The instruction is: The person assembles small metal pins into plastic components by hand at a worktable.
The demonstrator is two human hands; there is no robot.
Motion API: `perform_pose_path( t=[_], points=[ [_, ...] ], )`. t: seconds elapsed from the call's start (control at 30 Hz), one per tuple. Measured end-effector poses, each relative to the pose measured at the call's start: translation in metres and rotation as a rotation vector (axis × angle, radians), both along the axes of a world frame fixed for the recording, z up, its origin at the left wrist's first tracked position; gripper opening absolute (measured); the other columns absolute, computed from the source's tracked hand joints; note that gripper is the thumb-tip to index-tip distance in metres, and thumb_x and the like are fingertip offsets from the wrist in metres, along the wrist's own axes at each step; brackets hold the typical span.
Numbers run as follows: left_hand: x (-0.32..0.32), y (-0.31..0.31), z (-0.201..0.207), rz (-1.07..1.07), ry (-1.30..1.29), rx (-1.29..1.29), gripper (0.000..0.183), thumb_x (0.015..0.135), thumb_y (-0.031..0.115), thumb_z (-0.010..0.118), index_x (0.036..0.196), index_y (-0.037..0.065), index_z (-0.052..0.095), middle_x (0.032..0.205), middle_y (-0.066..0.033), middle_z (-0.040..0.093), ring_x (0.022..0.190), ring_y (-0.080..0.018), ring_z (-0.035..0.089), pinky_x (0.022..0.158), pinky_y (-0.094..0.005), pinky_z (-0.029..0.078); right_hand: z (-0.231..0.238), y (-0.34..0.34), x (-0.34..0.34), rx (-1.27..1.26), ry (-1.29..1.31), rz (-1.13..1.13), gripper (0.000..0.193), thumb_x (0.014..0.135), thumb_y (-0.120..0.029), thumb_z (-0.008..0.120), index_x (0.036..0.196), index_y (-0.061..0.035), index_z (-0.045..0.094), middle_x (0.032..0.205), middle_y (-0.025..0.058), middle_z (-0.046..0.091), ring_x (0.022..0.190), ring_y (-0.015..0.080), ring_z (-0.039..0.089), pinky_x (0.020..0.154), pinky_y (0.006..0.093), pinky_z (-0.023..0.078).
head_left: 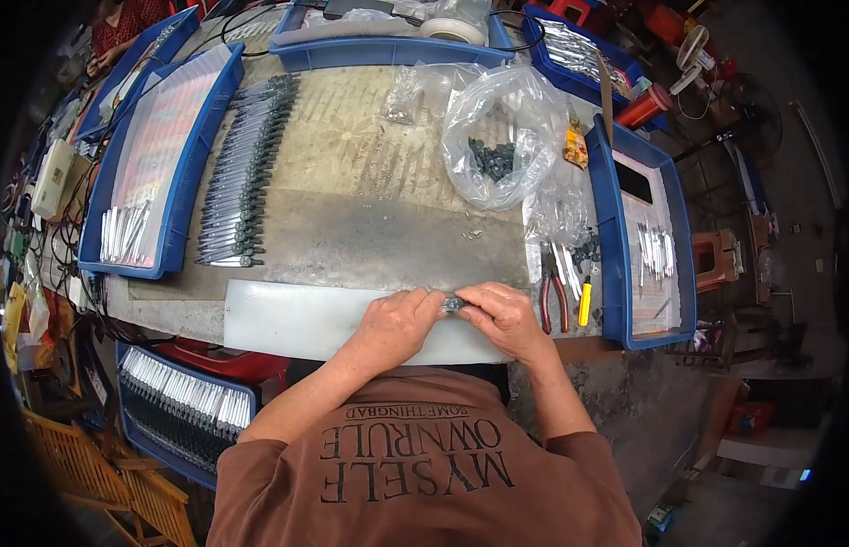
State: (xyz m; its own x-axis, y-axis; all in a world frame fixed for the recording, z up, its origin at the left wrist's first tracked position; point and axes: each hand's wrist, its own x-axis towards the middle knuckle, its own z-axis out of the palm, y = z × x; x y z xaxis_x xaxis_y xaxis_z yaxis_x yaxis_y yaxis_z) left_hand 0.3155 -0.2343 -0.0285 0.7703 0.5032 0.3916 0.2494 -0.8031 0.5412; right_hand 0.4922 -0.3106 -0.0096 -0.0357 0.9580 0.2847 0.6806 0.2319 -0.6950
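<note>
With the left hand (pixel 397 321) and right hand (pixel 502 314) both pinched on the small dark part (pixel 455 304), uneven pressure could make it slip onto the near white board (pixel 292 316).

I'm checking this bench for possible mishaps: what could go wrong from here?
The small dark part between the left hand and right hand might slip. The clear bag, open beyond the hands, could spill its dark pieces if bumped. The pliers beside the right hand could get knocked.

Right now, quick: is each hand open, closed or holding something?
Left hand: closed, holding one side of a small dark part.
Right hand: closed, pinching the same part's other side.
</note>
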Motion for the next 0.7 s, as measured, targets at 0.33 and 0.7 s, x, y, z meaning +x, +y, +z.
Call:
perform_pose_path(
  t=[0.33,0.7],
  points=[
    [-0.0023,0.0007,0.0023,-0.032,0.039,0.061,0.020,0.076,0.014,0.061,0.090,0.004,0.052,0.066,-0.0073,0.050,0.057,-0.0234,0.055,0.047,-0.0332,0.045,-0.0062,0.0018,-0.0019,0.131,-0.102,0.086,0.017,0.071,-0.007,0.066,0.085,-0.0004,0.060,0.073,0.0105,0.061,0.066,0.0255,0.060,0.058,0.0337,0.047],
    [-0.0015,0.0026,0.0024,-0.039,0.003,0.107,0.020,0.075,0.016,0.061,0.088,0.004,0.052,0.064,-0.0062,0.049,0.057,-0.0219,0.055,0.047,-0.0327,0.044,-0.0066,0.0017,-0.0021,0.123,-0.077,0.080,0.016,0.071,-0.007,0.066,0.084,-0.0001,0.060,0.072,0.0105,0.061,0.066,0.0252,0.060,0.058,0.0335,0.048]
  ],
)
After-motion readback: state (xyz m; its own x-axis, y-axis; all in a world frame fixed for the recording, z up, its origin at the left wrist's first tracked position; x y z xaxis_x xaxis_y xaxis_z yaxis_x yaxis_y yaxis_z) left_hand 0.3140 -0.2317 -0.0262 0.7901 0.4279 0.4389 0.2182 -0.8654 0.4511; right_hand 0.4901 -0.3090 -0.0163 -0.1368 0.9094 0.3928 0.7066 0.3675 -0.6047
